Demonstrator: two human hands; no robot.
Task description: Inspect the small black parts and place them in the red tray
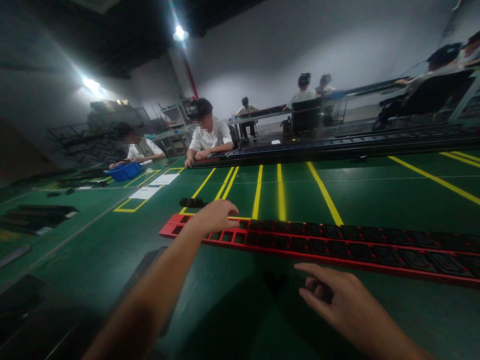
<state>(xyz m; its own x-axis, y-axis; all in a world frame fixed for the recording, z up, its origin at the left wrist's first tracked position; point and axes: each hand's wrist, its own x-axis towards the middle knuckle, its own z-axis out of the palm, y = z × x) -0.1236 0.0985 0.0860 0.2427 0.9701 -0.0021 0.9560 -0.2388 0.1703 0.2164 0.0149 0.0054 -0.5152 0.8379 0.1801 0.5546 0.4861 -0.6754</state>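
A long red frame [228,237] with two rows of square pockets lies across the green table. Dark square pieces [317,246] fill its pockets from the middle to the right, while several pockets at the left end show bare. Above that left part is my left hand [215,216], fingers bent and thumb apart, with nothing visible between them. My right hand [339,297] hovers over the table on the near side of the frame, index finger and thumb apart, other fingers curled, holding nothing. Behind my left hand sits a small cluster of dark pieces [192,202].
Yellow lines mark the green table [243,295]. White papers [145,192] and a blue bin [125,171] are at the left, with dark strips [37,216] nearer. Long black rails [318,148] run along the far edge, where a person in a white shirt [213,135] sits.
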